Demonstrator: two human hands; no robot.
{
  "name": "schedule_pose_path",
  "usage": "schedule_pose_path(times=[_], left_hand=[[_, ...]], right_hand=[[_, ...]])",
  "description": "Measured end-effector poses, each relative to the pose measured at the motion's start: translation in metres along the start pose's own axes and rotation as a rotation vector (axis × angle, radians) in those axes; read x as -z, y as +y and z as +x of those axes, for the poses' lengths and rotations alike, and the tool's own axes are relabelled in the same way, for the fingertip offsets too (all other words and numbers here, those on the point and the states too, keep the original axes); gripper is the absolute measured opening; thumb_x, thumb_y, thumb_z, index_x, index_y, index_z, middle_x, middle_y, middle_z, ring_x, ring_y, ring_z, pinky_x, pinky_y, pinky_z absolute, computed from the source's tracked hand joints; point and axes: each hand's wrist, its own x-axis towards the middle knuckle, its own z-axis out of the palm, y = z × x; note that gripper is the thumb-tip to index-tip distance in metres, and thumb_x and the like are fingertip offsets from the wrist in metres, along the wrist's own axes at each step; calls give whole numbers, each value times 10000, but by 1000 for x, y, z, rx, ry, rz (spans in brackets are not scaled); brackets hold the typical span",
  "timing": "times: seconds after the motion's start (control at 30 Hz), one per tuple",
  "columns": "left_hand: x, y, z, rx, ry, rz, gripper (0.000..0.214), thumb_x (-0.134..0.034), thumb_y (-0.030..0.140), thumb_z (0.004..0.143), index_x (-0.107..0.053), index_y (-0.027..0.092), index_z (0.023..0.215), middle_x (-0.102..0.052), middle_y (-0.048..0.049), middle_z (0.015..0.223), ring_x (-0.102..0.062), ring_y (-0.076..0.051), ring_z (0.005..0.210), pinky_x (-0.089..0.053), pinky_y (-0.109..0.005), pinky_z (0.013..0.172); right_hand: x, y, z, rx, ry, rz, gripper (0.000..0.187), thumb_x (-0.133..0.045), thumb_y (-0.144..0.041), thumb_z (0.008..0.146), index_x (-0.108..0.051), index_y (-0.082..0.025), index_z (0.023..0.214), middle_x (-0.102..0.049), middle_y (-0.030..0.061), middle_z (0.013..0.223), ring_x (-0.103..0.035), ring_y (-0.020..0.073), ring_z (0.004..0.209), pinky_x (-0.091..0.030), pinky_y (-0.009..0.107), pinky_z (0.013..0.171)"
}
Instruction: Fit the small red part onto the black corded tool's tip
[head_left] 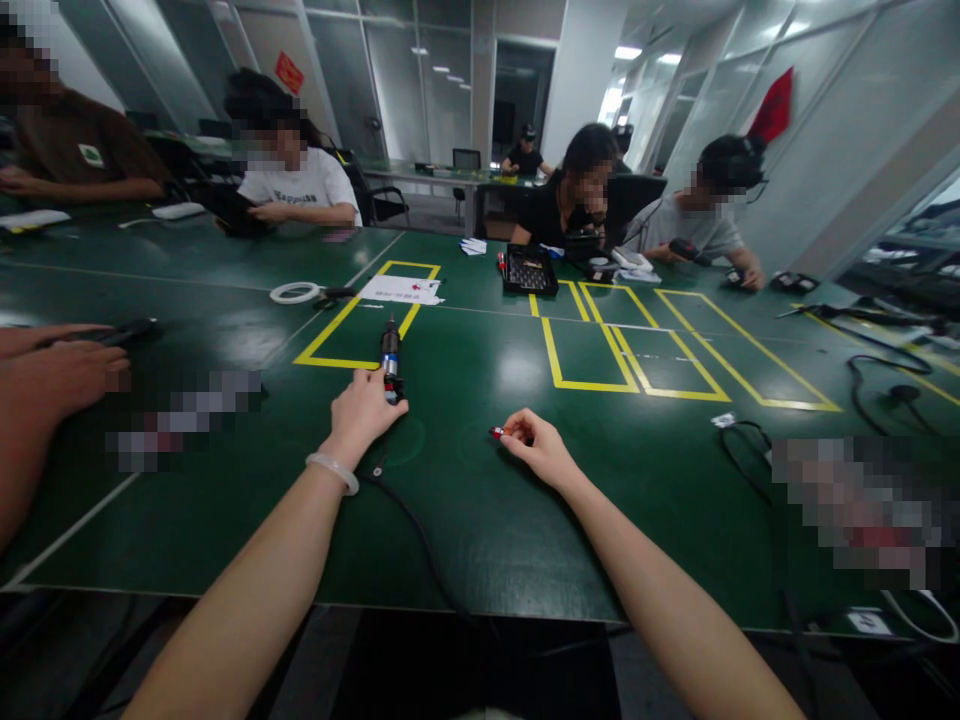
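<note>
My left hand point(363, 412), with a pale bangle on its wrist, is closed around the lower end of an electric screwdriver point(390, 350). This tool is black with a blue and silver band, and its thin tip points away from me. To the right, my right hand point(541, 450) pinches a small red-and-white piece point(496, 433) just above the green table point(465, 540). The piece is too small to name. A black cable point(416, 525) with a small ring-shaped end runs from near my left wrist toward the table's front edge.
Yellow tape rectangles point(592, 387) mark the table. A white paper point(397, 290), a white cable coil point(294, 292) and a black tray point(529, 270) lie farther back. Black cables point(855, 385) lie at the right. A co-worker's hand point(64, 375) rests at the left; several people sit opposite.
</note>
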Motion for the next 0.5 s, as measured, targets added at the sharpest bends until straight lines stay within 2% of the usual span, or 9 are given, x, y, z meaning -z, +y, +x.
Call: schedule_pose_path(times=[0.3, 0.5], left_hand=[[-7, 72, -48, -320, -7, -51, 610, -546, 477, 812, -430, 190, 1338, -513, -125, 1184, -592, -269, 993, -493, -332, 720], [-11, 100, -74, -455, -27, -102, 627, -560, 421, 817, -358, 229, 1379, -500, -94, 1187, -576, -233, 1018, -491, -299, 710]], right_hand=[[-1, -4, -1, 43, 21, -30, 170, -610, -323, 814, -563, -182, 897, -579, -17, 738, -481, 107, 609, -411, 233, 592], [-2, -4, -2, 87, 61, -125, 112, -595, -247, 792, -554, -188, 877, -573, -22, 724, -508, 118, 628, -413, 241, 614]])
